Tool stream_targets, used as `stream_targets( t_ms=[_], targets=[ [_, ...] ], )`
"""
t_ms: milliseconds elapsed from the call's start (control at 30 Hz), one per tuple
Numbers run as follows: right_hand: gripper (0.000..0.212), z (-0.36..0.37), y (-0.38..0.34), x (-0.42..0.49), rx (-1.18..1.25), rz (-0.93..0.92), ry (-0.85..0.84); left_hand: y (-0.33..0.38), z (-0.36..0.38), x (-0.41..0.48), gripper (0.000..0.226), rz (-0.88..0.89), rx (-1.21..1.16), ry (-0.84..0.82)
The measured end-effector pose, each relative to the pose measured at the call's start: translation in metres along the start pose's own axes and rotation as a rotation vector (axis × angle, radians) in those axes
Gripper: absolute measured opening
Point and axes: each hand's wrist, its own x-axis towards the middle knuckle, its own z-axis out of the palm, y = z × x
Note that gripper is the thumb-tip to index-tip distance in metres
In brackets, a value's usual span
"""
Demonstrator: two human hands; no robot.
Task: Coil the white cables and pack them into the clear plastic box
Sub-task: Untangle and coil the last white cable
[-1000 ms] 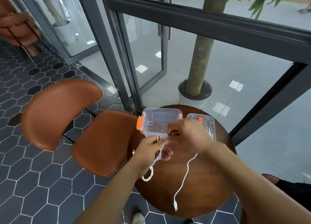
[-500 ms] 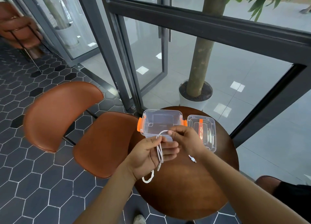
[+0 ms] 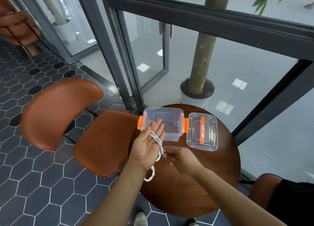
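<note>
White cable (image 3: 157, 139): now wound around opened left hand (image 3: 147, 144); tail end released, near slack right hand (image 3: 180, 159). Clear plastic box (image 3: 163, 124) unfilled.

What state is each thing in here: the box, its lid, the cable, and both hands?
clear plastic box: open, upright on the table, looks empty.
lid: off, lying flat to the right of the box.
white cable: looped over the open palm, not yet in the box.
left hand: open, palm up.
right hand: at the cable's end; grip unclear.
</note>
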Motion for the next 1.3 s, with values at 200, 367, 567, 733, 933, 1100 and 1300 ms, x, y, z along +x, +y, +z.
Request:
stream_targets(
  t_ms=[200,367,567,733,933,1100,1300],
  targets=[
    [0.015,0.007,0.005,-0.016,-0.028,0.128,-0.118,0.01,-0.013,0.011,0.047,0.049,0.052,0.097],
    [0.021,0.008,-0.002,-0.024,-0.242,0.06,-0.206,0.011,-0.027,0.006,0.078,0.022,0.153,0.157],
    [0.018,-0.021,-0.026,-0.016,-0.454,-0.07,-0.264,0.006,-0.03,-0.001,0.1,0.001,0.165,0.143],
    [0.015,-0.048,-0.026,-0.005,-0.504,-0.168,-0.13,0.016,-0.028,-0.007,0.114,-0.138,0.33,0.064],
    [0.01,-0.071,-0.042,0.014,-0.406,-0.359,0.057,0.009,-0.012,-0.025,0.112,-0.282,0.689,-0.18],
    [0.012,-0.071,-0.037,0.033,-0.127,-0.309,0.059,0.008,-0.005,-0.034,0.111,-0.38,0.728,-0.309],
    [0.015,-0.051,-0.025,0.016,0.411,-0.016,0.119,0.009,-0.004,-0.036,0.108,-0.314,0.453,-0.309]
  ],
)
